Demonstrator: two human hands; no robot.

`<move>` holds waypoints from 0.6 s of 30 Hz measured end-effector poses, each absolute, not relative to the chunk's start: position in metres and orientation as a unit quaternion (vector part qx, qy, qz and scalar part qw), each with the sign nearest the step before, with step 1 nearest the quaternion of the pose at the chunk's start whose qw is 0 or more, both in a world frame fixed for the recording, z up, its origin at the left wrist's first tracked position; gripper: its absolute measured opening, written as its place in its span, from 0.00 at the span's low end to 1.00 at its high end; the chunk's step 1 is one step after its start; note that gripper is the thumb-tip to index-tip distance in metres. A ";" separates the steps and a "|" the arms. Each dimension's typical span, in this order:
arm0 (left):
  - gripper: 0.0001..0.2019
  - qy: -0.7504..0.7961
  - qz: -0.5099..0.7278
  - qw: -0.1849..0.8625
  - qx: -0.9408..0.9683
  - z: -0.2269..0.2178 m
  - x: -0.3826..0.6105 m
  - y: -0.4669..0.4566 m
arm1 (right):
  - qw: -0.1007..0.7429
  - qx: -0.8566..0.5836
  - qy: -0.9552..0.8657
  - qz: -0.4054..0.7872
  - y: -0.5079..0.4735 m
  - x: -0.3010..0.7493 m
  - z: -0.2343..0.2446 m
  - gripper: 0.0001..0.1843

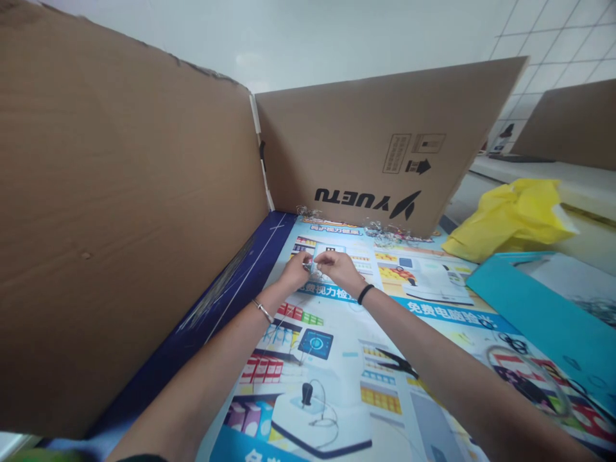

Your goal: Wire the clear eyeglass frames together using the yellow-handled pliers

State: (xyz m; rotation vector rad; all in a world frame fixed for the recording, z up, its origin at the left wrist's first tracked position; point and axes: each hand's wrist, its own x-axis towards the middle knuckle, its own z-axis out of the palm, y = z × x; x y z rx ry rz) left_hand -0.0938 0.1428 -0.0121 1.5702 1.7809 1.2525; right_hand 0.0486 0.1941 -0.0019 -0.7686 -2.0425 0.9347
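Observation:
My left hand (296, 271) and my right hand (339, 268) meet over the far middle of a printed poster sheet (332, 333). Both have their fingers pinched together, thumbs nearly touching. Whatever they pinch is small and mostly hidden by the fingers; thin, wire-like strands show just below them. Under my right forearm lies a dark-jawed tool (397, 362), like pliers or scissors, its handles partly covered. Beyond the hands, tangled thin wire-like bundles (385, 232) lie along the foot of the cardboard.
Tall cardboard panels stand at the left (120, 192) and at the back (356, 141). To the right are a crumpled yellow bag (514, 215), a turquoise folder or tray (539, 314), several dark loops (514, 343) and a clear round roll (561, 391).

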 end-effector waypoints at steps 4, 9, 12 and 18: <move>0.15 0.642 0.452 0.227 0.576 -0.019 -0.095 0.149 | 0.372 -0.308 -0.799 0.358 0.195 0.050 -0.003 0.08; 0.16 0.619 0.459 0.264 0.581 -0.023 -0.097 0.153 | 0.368 -0.318 -0.802 0.348 0.200 0.052 -0.005 0.08; 0.15 0.592 0.464 0.300 0.586 -0.021 -0.098 0.150 | 0.365 -0.322 -0.803 0.344 0.202 0.052 -0.007 0.08; 0.18 0.538 0.466 0.378 0.592 -0.004 -0.111 0.139 | 0.331 -0.331 -0.820 0.331 0.206 0.051 -0.010 0.04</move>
